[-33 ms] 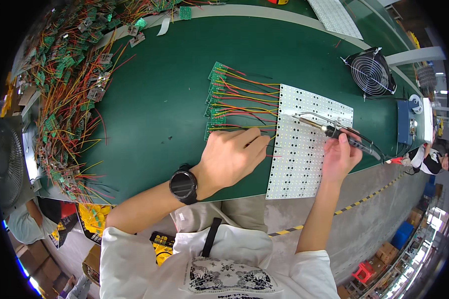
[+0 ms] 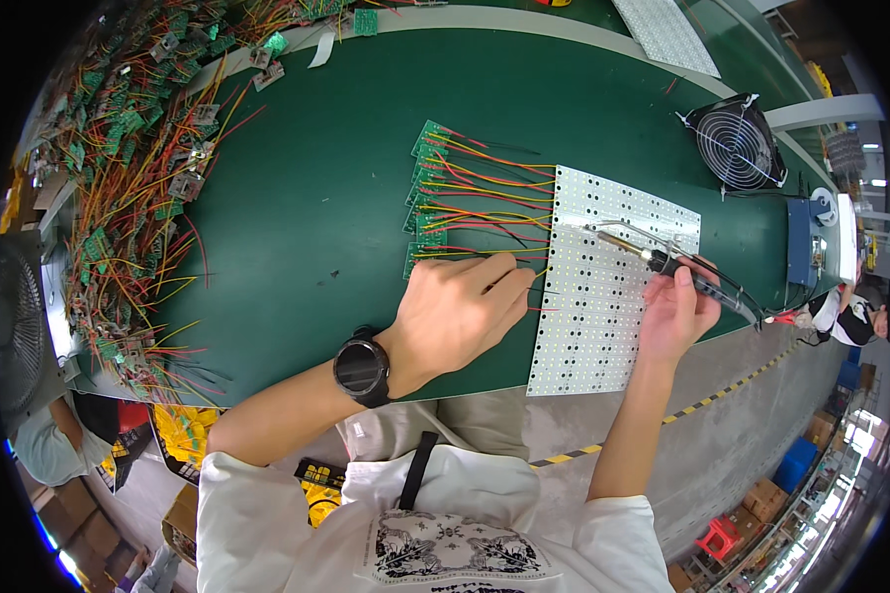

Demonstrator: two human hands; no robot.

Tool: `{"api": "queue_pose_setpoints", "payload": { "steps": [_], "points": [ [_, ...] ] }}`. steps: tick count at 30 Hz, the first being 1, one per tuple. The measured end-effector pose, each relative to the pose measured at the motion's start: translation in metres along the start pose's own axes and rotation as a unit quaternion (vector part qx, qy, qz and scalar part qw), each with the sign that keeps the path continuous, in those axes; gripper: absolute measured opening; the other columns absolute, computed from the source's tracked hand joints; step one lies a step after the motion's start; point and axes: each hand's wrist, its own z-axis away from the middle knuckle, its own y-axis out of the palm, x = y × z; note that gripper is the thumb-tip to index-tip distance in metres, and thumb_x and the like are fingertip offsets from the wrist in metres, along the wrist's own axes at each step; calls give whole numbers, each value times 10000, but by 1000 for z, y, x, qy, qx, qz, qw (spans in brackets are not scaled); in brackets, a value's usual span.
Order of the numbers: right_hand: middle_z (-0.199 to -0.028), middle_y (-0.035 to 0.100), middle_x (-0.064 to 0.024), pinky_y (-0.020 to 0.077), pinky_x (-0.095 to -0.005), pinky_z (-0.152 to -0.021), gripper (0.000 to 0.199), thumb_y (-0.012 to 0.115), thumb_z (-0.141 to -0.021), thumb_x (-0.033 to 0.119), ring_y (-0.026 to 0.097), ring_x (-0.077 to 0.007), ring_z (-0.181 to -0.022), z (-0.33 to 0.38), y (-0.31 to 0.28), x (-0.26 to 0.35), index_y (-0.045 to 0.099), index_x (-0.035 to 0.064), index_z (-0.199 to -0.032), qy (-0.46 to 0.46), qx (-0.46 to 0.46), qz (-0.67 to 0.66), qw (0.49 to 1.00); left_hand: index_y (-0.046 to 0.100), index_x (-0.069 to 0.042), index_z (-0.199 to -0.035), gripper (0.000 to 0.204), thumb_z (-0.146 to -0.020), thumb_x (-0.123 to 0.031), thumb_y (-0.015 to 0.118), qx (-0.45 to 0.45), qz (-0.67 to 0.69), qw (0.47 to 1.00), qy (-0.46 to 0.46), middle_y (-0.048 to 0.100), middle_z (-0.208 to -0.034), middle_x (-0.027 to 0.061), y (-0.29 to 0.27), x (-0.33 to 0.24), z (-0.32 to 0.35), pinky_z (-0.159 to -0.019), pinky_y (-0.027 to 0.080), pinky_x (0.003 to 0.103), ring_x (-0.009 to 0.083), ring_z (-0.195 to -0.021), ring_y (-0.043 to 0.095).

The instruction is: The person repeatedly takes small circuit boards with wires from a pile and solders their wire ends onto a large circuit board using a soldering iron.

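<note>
My right hand (image 2: 674, 311) is closed around a soldering iron (image 2: 684, 276), its metal tip pointing left above a white LED panel (image 2: 613, 287) dotted with small chips and black holes. My left hand (image 2: 462, 304) is pinched by the panel's left edge. Thin wires (image 2: 546, 309) come out past its fingertips onto that edge; the fingers hide the grip itself. Just beyond this hand lies a column of overlapping small green circuit boards (image 2: 428, 188). Red, yellow and black wires run from them to the panel's left edge. The lowest board is partly behind my hand.
A large tangled heap of wired circuit boards (image 2: 133, 198) covers the table's left side. At the right stand a black fan (image 2: 732, 146) and a blue box-shaped unit (image 2: 801, 242). Another white panel (image 2: 667, 38) lies at the back. The panel overhangs the table's front edge.
The soldering iron and my right hand have shifted very slightly to the right. My left hand stays at the panel's edge.
</note>
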Motion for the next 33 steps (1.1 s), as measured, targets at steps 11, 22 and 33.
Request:
{"api": "queue_pose_setpoints", "payload": {
  "steps": [11, 22, 33],
  "points": [
    [-833, 646, -149, 450, -282, -442, 207, 621, -881, 63, 567, -193, -507, 2, 0, 13, 587, -68, -1038, 27, 47, -2, 999, 659, -65, -832, 131, -716, -19, 699, 4, 32, 999, -30, 595, -715, 21, 3, 7, 1, -457, 464, 321, 199, -525, 594],
    [-917, 630, -166, 463, -305, -433, 236, 636, -853, 31, 569, -200, -521, 6, -6, 0, 575, -98, -1041, 55, 82, 22, 995, 660, -50, -821, 159, -685, 24, 697, -1, 59, 997, -53, 584, -682, 20, 3, 8, -1, -445, 450, 297, 175, -497, 572],
    [-914, 644, -182, 450, -296, -430, 214, 633, -857, 23, 565, -195, -512, 6, -7, -2, 586, -100, -1026, 61, 78, 38, 994, 672, -33, -831, 162, -692, 45, 696, 4, 47, 997, -53, 584, -675, 27, 4, 9, 0, -439, 448, 279, 168, -485, 574]
  ]
}}
